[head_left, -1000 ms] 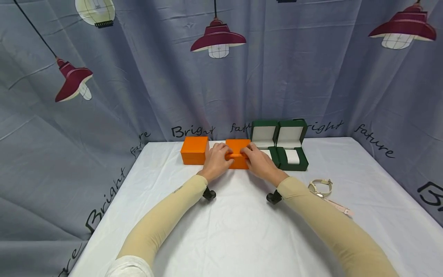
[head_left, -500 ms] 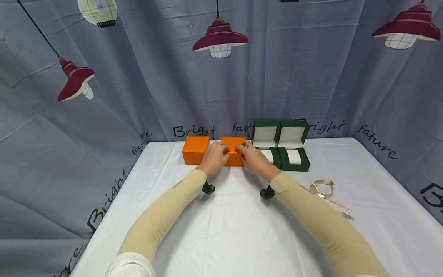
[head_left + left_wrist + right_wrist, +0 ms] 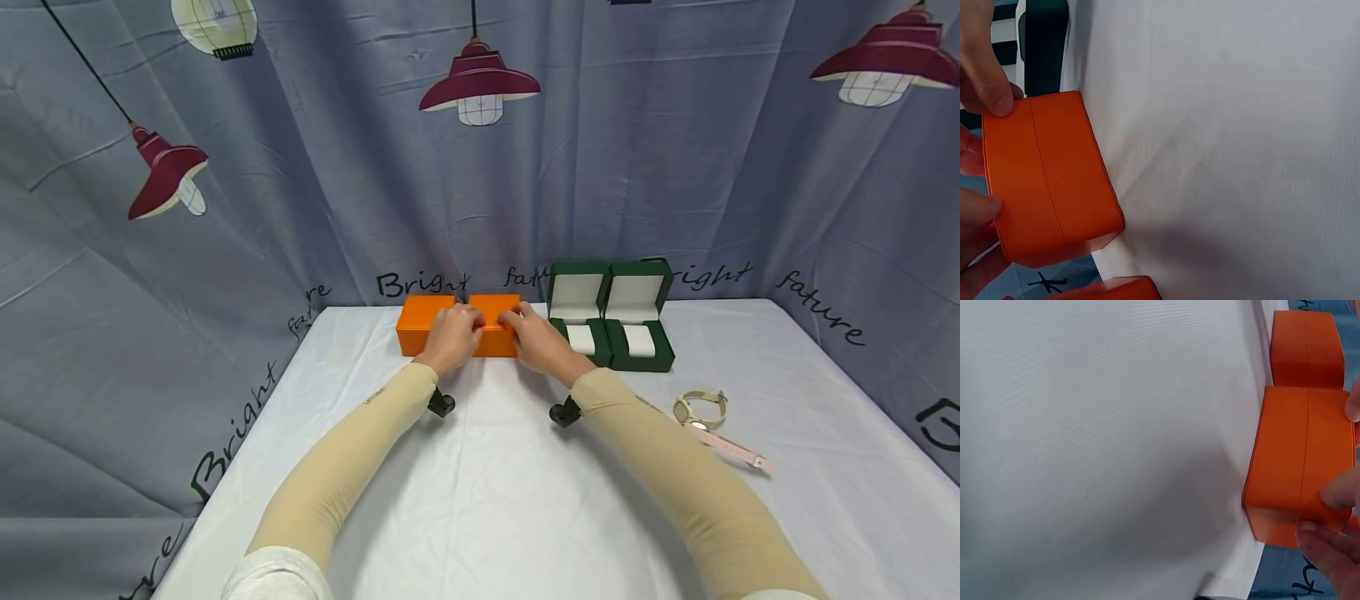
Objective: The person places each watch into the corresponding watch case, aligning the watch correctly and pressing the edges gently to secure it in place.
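Both hands hold a small orange box with a seam running round its sides. My left hand grips it by the left side, and its wrist overlaps a second orange box in the head view. On the opposite side, the fingers and thumb of my right hand pinch the box's right front corner. In the right wrist view the held box lies right against the second orange box. The left wrist view shows the held box with its lid down.
Two green watch boxes stand with lids raised and white cushions inside, right of my right hand. A cream-strapped watch and a pink-strapped one lie nearer on the white tablecloth. Behind hangs a grey-blue curtain.
Both hands have moved the held orange box to the left, closing most of the gap to the second orange box. More of the left green watch box shows now.
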Demonstrator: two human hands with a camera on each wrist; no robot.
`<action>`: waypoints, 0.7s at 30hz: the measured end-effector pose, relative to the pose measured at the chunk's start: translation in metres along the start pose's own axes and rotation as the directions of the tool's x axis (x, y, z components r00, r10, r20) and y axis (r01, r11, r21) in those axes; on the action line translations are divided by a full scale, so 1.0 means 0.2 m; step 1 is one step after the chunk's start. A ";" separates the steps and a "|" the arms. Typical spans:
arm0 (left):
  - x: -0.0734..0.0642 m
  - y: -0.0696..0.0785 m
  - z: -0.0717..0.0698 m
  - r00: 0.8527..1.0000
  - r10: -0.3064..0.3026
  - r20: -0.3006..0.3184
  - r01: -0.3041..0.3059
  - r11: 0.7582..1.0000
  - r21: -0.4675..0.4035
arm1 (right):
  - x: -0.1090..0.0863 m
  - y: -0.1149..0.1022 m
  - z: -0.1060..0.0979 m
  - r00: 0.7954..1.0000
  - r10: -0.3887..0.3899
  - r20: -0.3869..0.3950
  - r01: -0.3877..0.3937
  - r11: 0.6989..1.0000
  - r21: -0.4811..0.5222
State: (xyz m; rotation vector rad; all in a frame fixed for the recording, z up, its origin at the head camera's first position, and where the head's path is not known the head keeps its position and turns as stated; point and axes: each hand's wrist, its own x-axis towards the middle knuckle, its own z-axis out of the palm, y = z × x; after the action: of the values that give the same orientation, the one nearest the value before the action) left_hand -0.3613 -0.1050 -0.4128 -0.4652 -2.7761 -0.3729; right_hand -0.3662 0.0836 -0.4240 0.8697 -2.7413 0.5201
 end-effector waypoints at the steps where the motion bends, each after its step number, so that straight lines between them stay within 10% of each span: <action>1: 0.00 -0.01 0.00 1.000 0.003 0.002 -0.003 1.000 0.012 | 0.00 -0.01 0.00 1.000 0.001 0.005 -0.001 1.000 -0.002; 21: -0.02 -0.10 -0.02 0.998 0.048 -0.033 -0.046 0.997 0.068 | 0.07 -0.05 0.03 1.000 0.016 0.023 -0.017 1.000 0.004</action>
State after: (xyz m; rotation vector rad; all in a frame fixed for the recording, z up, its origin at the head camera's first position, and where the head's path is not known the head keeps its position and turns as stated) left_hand -0.3631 -0.1258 -0.4148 -0.5023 -2.7295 -0.2739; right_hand -0.3720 0.0660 -0.4233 0.8602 -2.7718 0.5222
